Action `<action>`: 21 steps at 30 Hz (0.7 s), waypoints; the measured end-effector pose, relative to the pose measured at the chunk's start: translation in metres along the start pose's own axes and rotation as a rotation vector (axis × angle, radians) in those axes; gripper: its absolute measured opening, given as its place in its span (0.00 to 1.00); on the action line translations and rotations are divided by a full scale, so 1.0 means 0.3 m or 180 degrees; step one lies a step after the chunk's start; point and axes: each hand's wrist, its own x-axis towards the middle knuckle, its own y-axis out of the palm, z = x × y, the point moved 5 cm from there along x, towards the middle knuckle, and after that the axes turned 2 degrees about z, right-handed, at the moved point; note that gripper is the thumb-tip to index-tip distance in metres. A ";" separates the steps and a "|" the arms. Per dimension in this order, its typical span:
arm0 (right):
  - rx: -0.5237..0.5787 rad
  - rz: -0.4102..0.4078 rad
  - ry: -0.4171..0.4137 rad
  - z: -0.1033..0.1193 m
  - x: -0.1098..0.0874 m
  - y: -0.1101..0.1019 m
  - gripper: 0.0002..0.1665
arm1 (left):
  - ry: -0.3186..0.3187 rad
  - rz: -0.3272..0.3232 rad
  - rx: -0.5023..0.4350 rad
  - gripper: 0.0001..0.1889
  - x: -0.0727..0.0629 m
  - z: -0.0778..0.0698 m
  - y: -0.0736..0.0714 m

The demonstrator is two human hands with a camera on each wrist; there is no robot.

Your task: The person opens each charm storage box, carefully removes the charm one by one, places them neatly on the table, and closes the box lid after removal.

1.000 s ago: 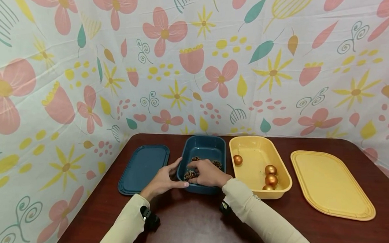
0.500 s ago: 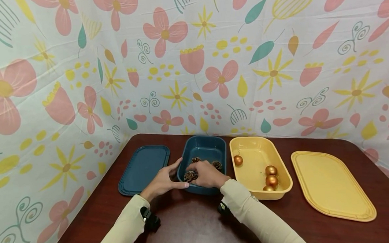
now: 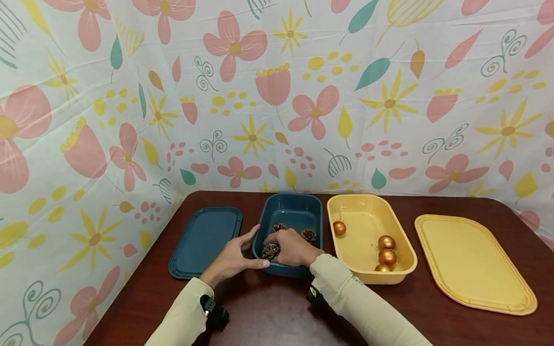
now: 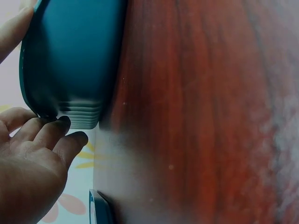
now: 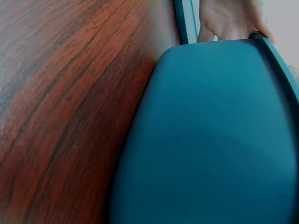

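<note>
In the head view a dark blue container (image 3: 299, 203) holds several brown pine cones, among them one at the right (image 3: 308, 236) and one farther back (image 3: 279, 228). My left hand (image 3: 232, 256) grips its near left corner, thumb along the front rim. In the left wrist view, the fingers (image 4: 51, 133) curl under the container's rim. My right hand (image 3: 294, 247) reaches inside, its bent fingers around the near left pine cone (image 3: 270, 251); its fingertips are partly hidden. The right wrist view shows mostly the container's outer wall (image 5: 210, 135), not the right hand.
A yellow container (image 3: 360, 236) stands to the right, with several gold balls (image 3: 387, 256) inside. The blue lid (image 3: 207, 239) lies at the left and the yellow lid (image 3: 472, 262) at the far right, all on a dark wooden table (image 3: 275, 319). Patterned cloth hangs behind.
My right wrist and forearm have shifted slightly left, while the fingers stay at the near left pine cone. The left hand and both containers hold their places.
</note>
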 end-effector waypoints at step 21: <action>-0.0065 -0.0139 0.0006 0.007 -0.010 -0.025 0.25 | 0.0034 0.0003 0.0000 0.53 -0.005 -0.001 -0.001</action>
